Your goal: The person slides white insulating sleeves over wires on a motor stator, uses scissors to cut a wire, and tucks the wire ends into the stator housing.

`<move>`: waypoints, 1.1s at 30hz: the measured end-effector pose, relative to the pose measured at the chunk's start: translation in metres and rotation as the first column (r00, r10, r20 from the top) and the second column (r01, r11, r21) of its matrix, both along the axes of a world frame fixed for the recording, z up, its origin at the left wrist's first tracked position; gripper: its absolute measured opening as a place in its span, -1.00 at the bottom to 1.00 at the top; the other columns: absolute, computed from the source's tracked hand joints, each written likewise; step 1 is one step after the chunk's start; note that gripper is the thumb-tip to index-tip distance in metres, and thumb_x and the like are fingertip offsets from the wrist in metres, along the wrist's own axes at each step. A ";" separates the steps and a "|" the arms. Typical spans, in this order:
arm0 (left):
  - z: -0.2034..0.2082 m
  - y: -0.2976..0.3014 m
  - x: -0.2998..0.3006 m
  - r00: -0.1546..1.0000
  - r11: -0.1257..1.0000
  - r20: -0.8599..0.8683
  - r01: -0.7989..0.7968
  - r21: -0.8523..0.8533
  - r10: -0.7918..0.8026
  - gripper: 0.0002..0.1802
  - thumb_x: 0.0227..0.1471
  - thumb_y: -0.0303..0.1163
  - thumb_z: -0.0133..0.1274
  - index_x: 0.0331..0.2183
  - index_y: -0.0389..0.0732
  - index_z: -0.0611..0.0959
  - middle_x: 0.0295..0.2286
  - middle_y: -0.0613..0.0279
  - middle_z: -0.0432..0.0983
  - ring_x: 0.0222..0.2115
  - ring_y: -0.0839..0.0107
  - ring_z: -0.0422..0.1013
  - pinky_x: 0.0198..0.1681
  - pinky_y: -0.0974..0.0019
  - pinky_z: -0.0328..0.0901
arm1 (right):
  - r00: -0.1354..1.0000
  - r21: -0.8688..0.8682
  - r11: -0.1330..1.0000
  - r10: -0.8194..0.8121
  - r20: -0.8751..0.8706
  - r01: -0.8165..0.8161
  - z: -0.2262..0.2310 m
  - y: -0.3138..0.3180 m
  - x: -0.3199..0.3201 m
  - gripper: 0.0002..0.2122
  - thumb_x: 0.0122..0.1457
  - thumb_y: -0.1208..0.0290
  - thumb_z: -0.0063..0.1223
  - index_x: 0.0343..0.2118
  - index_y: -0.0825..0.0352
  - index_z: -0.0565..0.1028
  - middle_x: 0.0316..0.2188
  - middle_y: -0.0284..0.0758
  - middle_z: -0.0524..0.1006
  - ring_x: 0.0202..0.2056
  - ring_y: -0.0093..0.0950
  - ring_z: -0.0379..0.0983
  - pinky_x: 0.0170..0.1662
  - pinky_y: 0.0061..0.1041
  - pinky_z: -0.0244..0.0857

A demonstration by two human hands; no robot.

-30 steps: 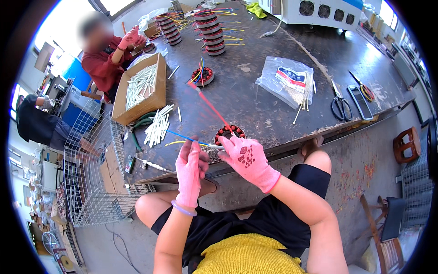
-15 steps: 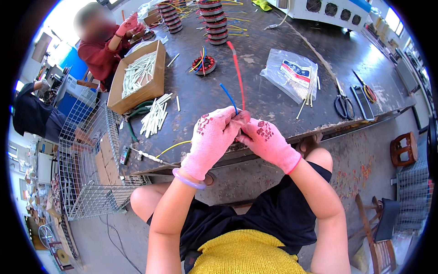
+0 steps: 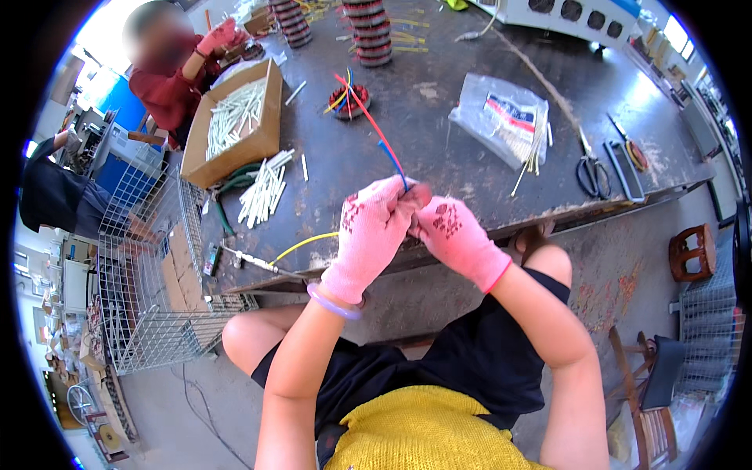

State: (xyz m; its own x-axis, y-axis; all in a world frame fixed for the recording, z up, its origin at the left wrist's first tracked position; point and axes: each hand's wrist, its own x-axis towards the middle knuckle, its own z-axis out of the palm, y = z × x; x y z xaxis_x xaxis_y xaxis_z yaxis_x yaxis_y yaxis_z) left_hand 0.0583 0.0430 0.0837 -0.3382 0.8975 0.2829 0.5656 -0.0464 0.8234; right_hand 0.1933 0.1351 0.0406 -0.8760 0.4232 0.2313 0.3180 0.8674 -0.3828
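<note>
- Long red wire (image 3: pixel 372 121) now leans left.
- Pink-gloved left hand (image 3: pixel 368 227) pinches it and thin blue wire (image 3: pixel 390 157); work seems continuing.
- Pink-gloved right hand (image 3: pixel 460 239): grip hidden, cannot tell.

Counted two hands (image 3: pixel 368 227) (image 3: pixel 458 239) in pink gloves. Just beyond the hands, can count one red wire (image 3: pixel 384 137) and one blue wire (image 3: pixel 395 162); at their left side, one yellow wire (image 3: pixel 301 243). Farther beyond, can count one single coil ring (image 3: pixel 352 112) and two stacks (image 3: pixel 291 23) (image 3: pixel 368 35) of such rings. To the left of the hands, can count one cardboard box (image 3: pixel 235 160), one pile of white sticks (image 3: pixel 266 192), too overlapped for exact number, and two loose sticks (image 3: pixel 305 167) (image 3: pixel 296 92). To the right, can count one plastic bag (image 3: pixel 489 129) and one pair of black-handled scissors (image 3: pixel 593 176).
</note>
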 end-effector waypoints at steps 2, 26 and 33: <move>0.010 -0.003 0.004 0.986 1.000 0.164 0.015 -0.025 -0.011 -0.82 0.17 -0.42 -0.01 -0.30 -0.26 0.66 -0.62 0.34 0.51 -0.68 0.69 0.31 -0.63 0.55 0.19 | 0.991 -0.089 0.996 0.018 -0.131 -0.030 -0.009 0.004 0.006 -0.91 0.10 0.44 0.11 -0.36 0.30 0.48 -0.37 -0.25 0.53 -0.26 -0.26 0.52 -0.23 -0.28 0.40; -0.040 -0.021 0.006 0.719 0.982 -0.694 -0.104 -0.161 -0.038 -0.53 -0.23 -0.32 0.31 -0.17 -0.07 0.60 -0.19 0.26 0.43 -0.19 0.21 0.43 -0.20 0.12 0.33 | 0.939 -0.324 0.891 0.250 -0.237 -0.319 -0.013 0.051 0.014 -0.81 0.11 0.43 0.14 -0.22 0.33 0.54 -0.16 -0.20 0.46 -0.15 -0.19 0.46 -0.07 -0.31 0.37; -0.058 -0.022 0.003 0.795 0.995 -0.605 -0.033 -0.097 -0.033 -0.54 -0.21 -0.36 0.29 -0.16 -0.06 0.59 -0.16 0.27 0.43 -0.14 0.18 0.40 -0.13 0.09 0.30 | 0.921 -0.364 0.849 0.320 -0.220 -0.382 -0.013 0.060 0.012 -0.82 0.09 0.43 0.16 -0.23 0.29 0.55 -0.16 -0.22 0.45 -0.15 -0.20 0.46 -0.06 -0.32 0.37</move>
State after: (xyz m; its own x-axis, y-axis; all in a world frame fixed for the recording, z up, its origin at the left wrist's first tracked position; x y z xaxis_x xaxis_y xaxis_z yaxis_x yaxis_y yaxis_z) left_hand 0.0618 0.0208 0.0257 -0.1275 0.9313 0.3411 0.9498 0.0156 0.3126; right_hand 0.2056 0.1955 0.0279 -0.9527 0.1759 0.2478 -0.0653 0.6779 -0.7322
